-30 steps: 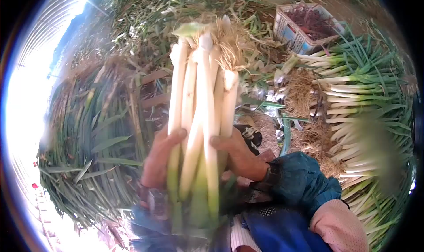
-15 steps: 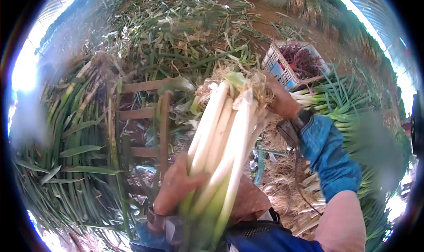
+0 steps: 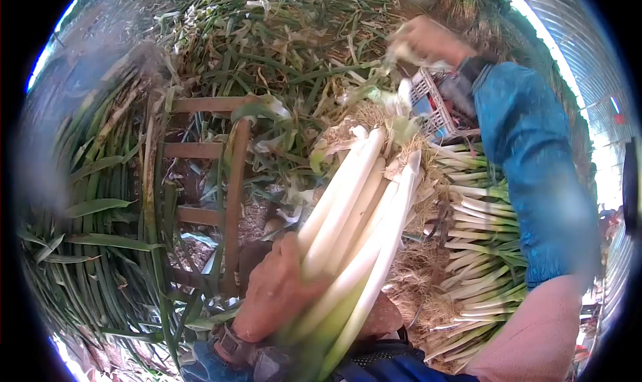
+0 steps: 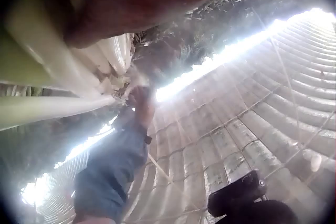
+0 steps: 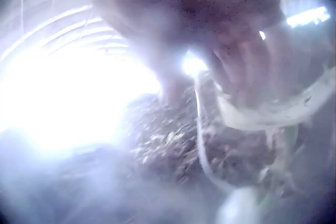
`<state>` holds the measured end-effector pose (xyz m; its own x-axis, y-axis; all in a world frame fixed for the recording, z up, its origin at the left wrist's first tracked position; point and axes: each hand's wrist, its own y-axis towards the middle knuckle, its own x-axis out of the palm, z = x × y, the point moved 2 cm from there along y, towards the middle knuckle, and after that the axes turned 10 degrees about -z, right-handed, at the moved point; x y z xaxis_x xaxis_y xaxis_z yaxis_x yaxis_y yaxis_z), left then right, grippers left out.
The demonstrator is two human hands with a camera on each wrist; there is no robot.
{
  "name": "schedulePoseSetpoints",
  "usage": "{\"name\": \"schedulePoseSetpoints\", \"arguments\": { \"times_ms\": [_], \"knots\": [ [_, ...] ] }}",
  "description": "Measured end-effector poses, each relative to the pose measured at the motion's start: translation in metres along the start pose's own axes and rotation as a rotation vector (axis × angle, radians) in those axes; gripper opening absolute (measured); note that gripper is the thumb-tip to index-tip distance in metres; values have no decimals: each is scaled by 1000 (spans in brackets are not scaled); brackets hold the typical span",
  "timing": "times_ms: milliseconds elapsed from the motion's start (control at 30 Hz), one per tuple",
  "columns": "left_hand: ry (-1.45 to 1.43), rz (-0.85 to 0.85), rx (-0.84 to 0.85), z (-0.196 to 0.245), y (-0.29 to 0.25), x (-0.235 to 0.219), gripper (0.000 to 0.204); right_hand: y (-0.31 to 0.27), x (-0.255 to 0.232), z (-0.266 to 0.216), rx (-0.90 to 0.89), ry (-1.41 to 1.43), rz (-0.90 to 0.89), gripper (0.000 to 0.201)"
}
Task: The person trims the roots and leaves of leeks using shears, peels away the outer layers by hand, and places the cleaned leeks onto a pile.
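A bundle of thick white-stemmed leeks (image 3: 348, 215) lies slanted across the middle of the head view, roots up. The left hand (image 3: 277, 292) grips its lower stems, thumb across the front. Up and to the right, beyond the roots, the right hand (image 3: 431, 42) has its fingers curled round a pale, leafy strip (image 3: 403, 53). In the right wrist view the curled fingers of the right hand (image 5: 247, 61) hold a whitish piece (image 5: 278, 113); blur hides its detail. The left wrist view shows stems (image 4: 58, 111) beneath the left hand (image 4: 136, 3).
Green leaves (image 3: 100, 248) are heaped at the left beside a wooden frame (image 3: 234, 201). Rows of leeks (image 3: 481, 248) lie at the right, below a plastic crate (image 3: 435, 108) partly hidden by the right arm. Loose trimmings (image 3: 267, 41) cover the ground ahead.
The right hand has left the stems, passed the root end and moved up and away with a pale strip. The bundle has tilted to the right, still gripped by the left hand.
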<state>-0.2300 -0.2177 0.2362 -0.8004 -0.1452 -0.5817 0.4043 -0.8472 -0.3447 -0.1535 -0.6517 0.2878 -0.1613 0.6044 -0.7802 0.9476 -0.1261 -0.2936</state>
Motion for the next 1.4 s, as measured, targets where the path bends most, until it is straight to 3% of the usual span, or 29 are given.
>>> {"name": "schedulePoseSetpoints", "arguments": {
  "times_ms": [33,67,133,167,233,333,367,433,467,533,600,667,700,767,867,900,967,1000,1067,1100,1133,1167,1233,1333,1400],
  "knots": [
    [-11,7,6,1,1,0,51,4,14,-18,-10,-206,-149,42],
    [-22,15,11,1,1,-1,50,-8,58,-53,92,-387,-287,46],
    [-52,-29,-19,3,2,0,53,-39,124,-79,153,-528,-504,63],
    [-76,-82,-56,5,2,0,56,-40,134,-86,254,-511,-647,51],
    [-95,-135,-83,5,2,2,58,-39,150,-68,-18,-780,-512,33],
    [-92,-114,-48,9,0,2,53,-16,129,-37,-32,-1174,-354,29],
    [-91,-104,-40,9,-2,2,53,-14,97,-17,-250,-1244,-203,22],
    [-85,-75,-35,8,-3,-3,52,-2,27,15,139,-1415,-82,22],
    [-82,-77,-32,8,-5,-2,52,-14,-1,17,74,-1621,66,28],
    [-71,-74,4,10,-6,3,51,-26,-19,5,101,-1655,161,40],
    [-51,-51,50,12,-7,4,51,-14,-2,-9,271,-1313,53,53],
    [-57,-66,64,16,-10,2,51,-1,57,-20,351,-733,-552,68],
    [-54,-66,80,18,-10,0,51,-21,97,-52,245,-493,-623,69],
    [15,-13,128,20,-12,6,44,-44,140,-77,123,-407,-981,63],
    [57,8,172,26,-19,12,41,-71,150,-101,35,-501,-1015,45],
    [60,5,183,28,-21,14,41,-76,152,-105,-26,-648,-979,39],
    [77,11,211,32,-24,18,41,-85,152,-112,-150,-940,-884,26],
    [87,14,230,34,-24,20,41,-84,142,-96,-293,-1138,-722,15],
    [52,-32,191,33,-25,22,46,-62,99,-51,-36,-1304,-464,10],
    [30,-48,165,32,-24,23,49,-48,67,-12,-116,-1385,-279,7],
    [29,-57,180,33,-26,24,48,-56,36,-26,-142,-1438,-96,7],
    [32,-61,191,34,-27,23,48,-55,-4,-9,-110,-1457,-8,11],
    [50,-48,217,35,-27,21,48,-55,-72,3,220,-1545,76,16],
    [67,-47,269,39,-31,26,49,-60,-57,-16,440,-1251,58,28],
    [89,-39,294,41,-31,27,50,-67,12,-30,456,-770,-392,42]
  ]
}}
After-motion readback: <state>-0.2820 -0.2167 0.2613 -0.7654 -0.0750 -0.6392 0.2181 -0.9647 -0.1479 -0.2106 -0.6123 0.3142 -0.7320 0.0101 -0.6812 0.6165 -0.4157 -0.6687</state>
